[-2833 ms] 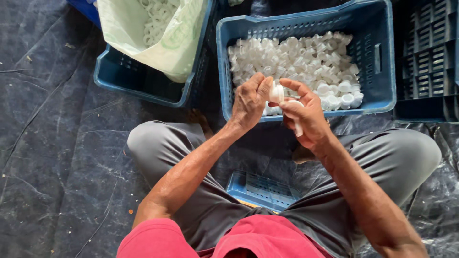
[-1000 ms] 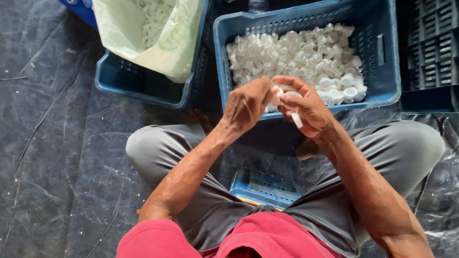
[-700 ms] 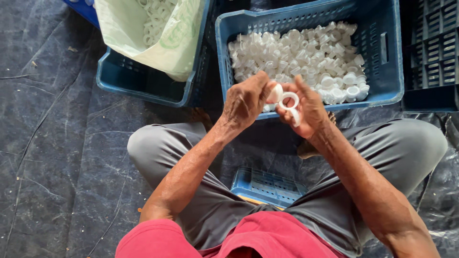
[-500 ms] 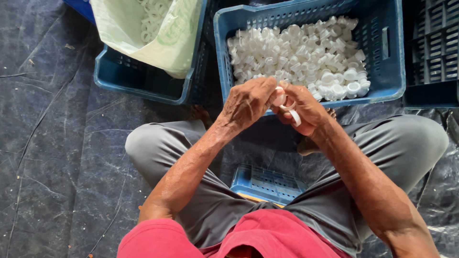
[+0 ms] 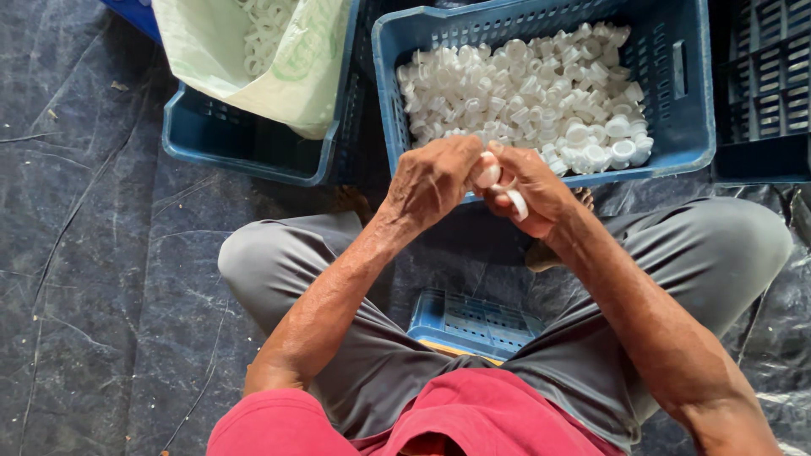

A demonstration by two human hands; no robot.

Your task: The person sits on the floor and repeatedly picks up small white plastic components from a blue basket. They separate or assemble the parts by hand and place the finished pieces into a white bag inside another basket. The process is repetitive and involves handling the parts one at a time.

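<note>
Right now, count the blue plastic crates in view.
4: blue plastic crate of white caps ahead, bag-lined crate upper left, dark crate at right edge, small crate between the legs. More may lie out of frame.

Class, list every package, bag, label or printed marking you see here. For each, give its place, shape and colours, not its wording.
Pale green-white plastic bag: upper left, standing open in a blue plastic crate, holding white plastic rings, with a faint green printed emblem on its side.
Blue slotted plastic crate: upper middle, rectangular, full of small white plastic caps.
No signs or screens.
</note>
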